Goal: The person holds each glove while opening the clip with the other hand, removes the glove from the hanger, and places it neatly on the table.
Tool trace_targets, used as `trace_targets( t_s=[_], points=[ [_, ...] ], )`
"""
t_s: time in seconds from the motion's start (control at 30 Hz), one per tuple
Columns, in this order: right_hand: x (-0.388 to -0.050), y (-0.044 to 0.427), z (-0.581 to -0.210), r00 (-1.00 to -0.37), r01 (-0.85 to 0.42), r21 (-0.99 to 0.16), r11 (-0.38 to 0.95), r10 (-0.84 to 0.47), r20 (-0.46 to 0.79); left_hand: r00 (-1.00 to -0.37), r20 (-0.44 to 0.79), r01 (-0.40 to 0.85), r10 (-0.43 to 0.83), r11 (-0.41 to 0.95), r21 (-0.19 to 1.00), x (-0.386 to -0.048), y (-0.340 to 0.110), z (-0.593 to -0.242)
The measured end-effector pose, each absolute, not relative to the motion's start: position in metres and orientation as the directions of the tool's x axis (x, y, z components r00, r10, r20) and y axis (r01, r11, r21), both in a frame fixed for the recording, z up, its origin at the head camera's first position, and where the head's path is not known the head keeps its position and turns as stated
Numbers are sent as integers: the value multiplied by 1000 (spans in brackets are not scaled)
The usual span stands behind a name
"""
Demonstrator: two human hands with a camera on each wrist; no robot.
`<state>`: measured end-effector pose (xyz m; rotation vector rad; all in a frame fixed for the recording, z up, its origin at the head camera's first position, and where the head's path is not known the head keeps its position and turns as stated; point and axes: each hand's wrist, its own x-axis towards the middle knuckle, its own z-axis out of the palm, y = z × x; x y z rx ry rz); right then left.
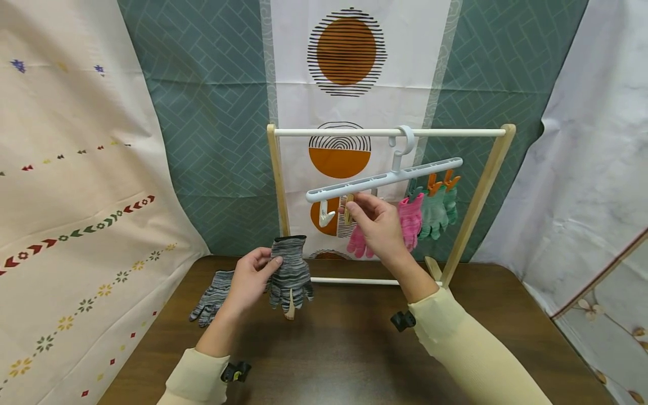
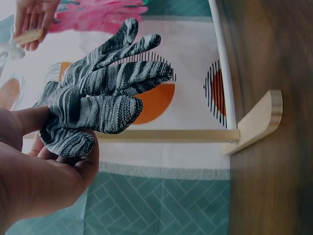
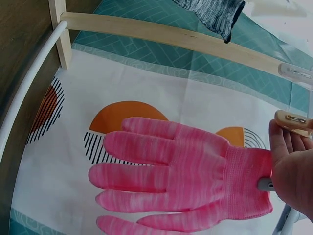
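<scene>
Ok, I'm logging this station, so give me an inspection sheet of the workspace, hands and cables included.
Surface: brown table.
Job's things: gray striped glove, held; second gray glove, lying on the table; pink gloves and green gloves, hanging from a pale hanger on the rack.
Clutter: nothing seen.
Left hand: holds the gray striped glove.
Right hand: pinches a wood-coloured clothespin just below the hanger.
Cables: nothing seen.
Surroundings: teal-and-white backdrop; cream patterned cloth at left; marbled cloth at right.

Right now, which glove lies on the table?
The grey glove left of the left hand; that hand holds its match; pink gloves and green gloves hang.
</scene>
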<state>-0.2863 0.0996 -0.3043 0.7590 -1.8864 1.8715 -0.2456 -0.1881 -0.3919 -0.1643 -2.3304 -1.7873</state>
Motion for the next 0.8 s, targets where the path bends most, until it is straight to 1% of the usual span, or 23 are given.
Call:
trace_targets(
  t_s=[0.17,0.43,0.6,0.8],
  points=[
    [-287,100,-305,-782,-616,-788,-12,-107,613,-978,203,183,-52,254,950,-244,-199,-391],
    [-288,100,-305,-779,-623,-782,0,-98,620,-972,218,188,-89,264,946,-248,-214,-394],
    [-287,100,-305,-789,-611,-791,2,-86,609,-971,220,185,-91,291,939,-252,-222,-398],
    [-287,101,-307,-794,-604,-797,-2,-86,602,-975,193,154,-106,297,942,-257,-230,-399]
  ],
)
